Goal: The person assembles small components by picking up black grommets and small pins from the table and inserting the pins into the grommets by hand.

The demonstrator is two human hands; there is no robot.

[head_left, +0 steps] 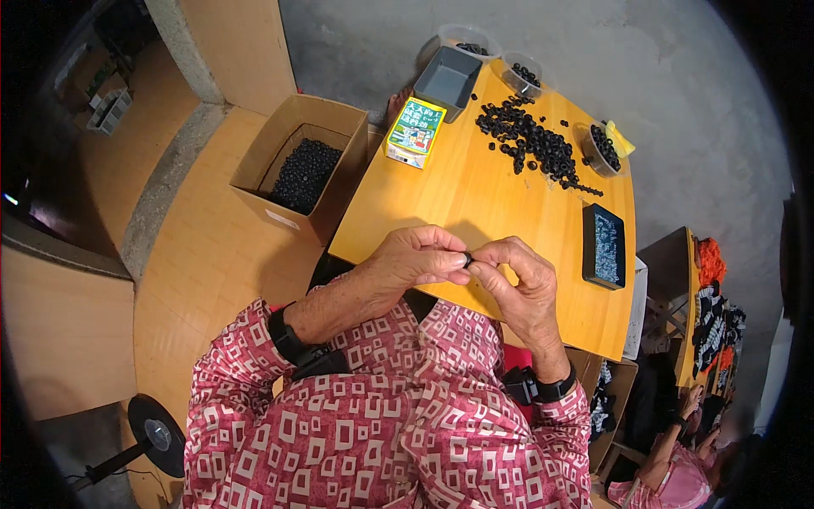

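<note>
Between my two hands, above the near edge of the table, is a small black round part [467, 260]. My left hand [415, 261] pinches it between thumb and fingertips. From the other side my right hand [524, 284] is closed on it with thumb and index finger; whether a second tiny piece is in that pinch is hidden. A loose pile of similar black parts [534, 140] spreads over the far side of the table, with a short row of them trailing to the right. Beyond my right hand, a black tray [604, 284] holds small silvery pieces [606, 244].
The wooden table [407, 204] carries a yellow-green box [415, 127], a grey bin [449, 78] and clear bowls [524, 64] of black parts. Left of it stands a cardboard box [339, 182], part filled with black parts. Another person [678, 475] sits at lower right.
</note>
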